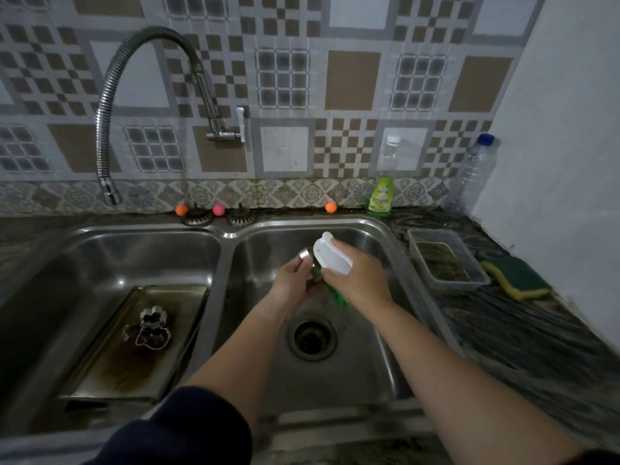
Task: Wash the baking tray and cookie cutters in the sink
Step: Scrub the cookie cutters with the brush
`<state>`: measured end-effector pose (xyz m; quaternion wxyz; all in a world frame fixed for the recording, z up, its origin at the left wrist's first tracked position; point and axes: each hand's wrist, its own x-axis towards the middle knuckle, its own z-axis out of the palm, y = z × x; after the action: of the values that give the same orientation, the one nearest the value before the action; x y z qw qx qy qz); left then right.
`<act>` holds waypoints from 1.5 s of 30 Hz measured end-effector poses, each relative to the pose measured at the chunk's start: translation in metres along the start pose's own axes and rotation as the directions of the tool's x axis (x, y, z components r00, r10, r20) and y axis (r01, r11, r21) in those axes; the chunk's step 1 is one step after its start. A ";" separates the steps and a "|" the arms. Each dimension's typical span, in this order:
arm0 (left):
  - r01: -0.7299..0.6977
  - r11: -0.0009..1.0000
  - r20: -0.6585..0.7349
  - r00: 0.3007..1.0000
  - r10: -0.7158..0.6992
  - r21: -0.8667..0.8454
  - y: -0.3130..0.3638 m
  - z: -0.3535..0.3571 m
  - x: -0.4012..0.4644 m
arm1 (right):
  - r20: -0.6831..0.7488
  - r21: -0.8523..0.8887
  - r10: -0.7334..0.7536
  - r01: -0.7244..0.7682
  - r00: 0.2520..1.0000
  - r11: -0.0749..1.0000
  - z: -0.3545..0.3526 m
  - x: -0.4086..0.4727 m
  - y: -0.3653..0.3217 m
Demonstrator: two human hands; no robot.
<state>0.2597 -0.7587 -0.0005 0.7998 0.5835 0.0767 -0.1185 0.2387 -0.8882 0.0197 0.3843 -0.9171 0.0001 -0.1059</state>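
Over the right basin, the left hand [295, 275] pinches a round cookie cutter [307, 255] just left of the brush [332, 255] gripped by the right hand [355, 280] (both fists closed).

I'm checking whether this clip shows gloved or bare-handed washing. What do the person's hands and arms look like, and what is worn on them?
Both hands are bare: no gloves, rings, watch or bracelets show on the left hand or the right hand. Both forearms are uncovered. A dark navy sleeve shows on the left arm, pushed up towards the elbow. Only a dark sliver shows at the picture's bottom right corner.
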 end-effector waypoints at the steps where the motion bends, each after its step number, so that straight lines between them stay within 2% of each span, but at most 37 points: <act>1: -0.007 1.000 -0.007 1.000 0.007 -0.016 -0.003 0.006 -0.003 | -0.001 0.009 0.009 -0.009 1.000 1.000 -0.002 -0.001 0.003; 4: -0.078 0.995 -0.125 0.988 0.085 0.063 -0.005 0.015 -0.008 | 0.041 0.034 0.000 -0.002 0.999 0.999 -0.006 -0.016 0.013; 7: -0.141 0.916 -0.233 0.942 0.240 0.375 -0.011 0.008 -0.012 | 0.106 0.048 -0.012 0.007 0.994 0.999 -0.012 -0.032 0.020; 9: -0.176 0.765 -0.190 0.912 0.364 0.620 -0.014 0.002 -0.018 | 0.061 0.046 -0.007 0.004 0.998 0.999 -0.019 -0.038 0.020; 11: -0.179 0.539 -0.067 0.912 0.405 0.823 -0.019 -0.001 -0.025 | -0.004 0.059 -0.008 0.009 1.000 0.998 -0.026 -0.045 0.016; 13: -0.170 0.374 0.018 0.926 0.378 0.912 -0.021 0.003 -0.038 | -0.024 0.049 -0.025 0.026 0.999 0.998 -0.028 -0.052 0.008; 16: -0.235 0.267 0.117 0.912 0.394 0.935 -0.026 0.014 -0.063 | -0.062 0.023 0.022 -0.020 0.998 1.000 -0.029 -0.061 -0.001; 22: -0.168 0.321 0.023 0.912 0.411 0.932 -0.024 -0.002 -0.097 | -0.048 -0.058 0.079 -0.082 0.996 0.995 -0.024 -0.110 -0.012; 27: -0.181 0.284 0.059 0.919 0.390 0.942 -0.034 -0.007 -0.124 | -0.053 -0.117 0.183 -0.188 0.982 0.975 -0.048 -0.151 0.009; 29: -0.191 0.288 0.071 0.922 0.381 0.938 -0.037 -0.002 -0.131 | -0.105 -0.143 0.240 -0.254 0.965 0.957 -0.068 -0.159 0.023; 32: -0.195 0.292 0.078 0.926 0.368 0.936 -0.044 0.005 -0.136 | -0.186 -0.189 0.324 -0.357 0.928 0.915 -0.096 -0.161 0.045; 36: -0.203 0.294 0.081 0.922 0.378 0.934 -0.053 0.013 -0.136 | -0.218 -0.157 0.412 -0.448 0.885 0.880 -0.124 -0.151 0.075; 40: -0.169 0.301 0.043 0.923 0.383 0.938 -0.056 0.021 -0.129 | -0.212 -0.208 0.466 -0.506 0.859 0.837 -0.136 -0.135 0.100; 45: -0.135 0.278 0.020 0.925 0.380 0.951 -0.060 0.030 -0.125 | -0.154 -0.291 0.469 -0.493 0.870 0.820 -0.139 -0.133 0.115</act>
<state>0.1220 -0.7918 -0.0139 0.3075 0.9499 -0.0179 0.0533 0.0915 -1.0560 0.0076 0.2438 -0.9326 0.2632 -0.0386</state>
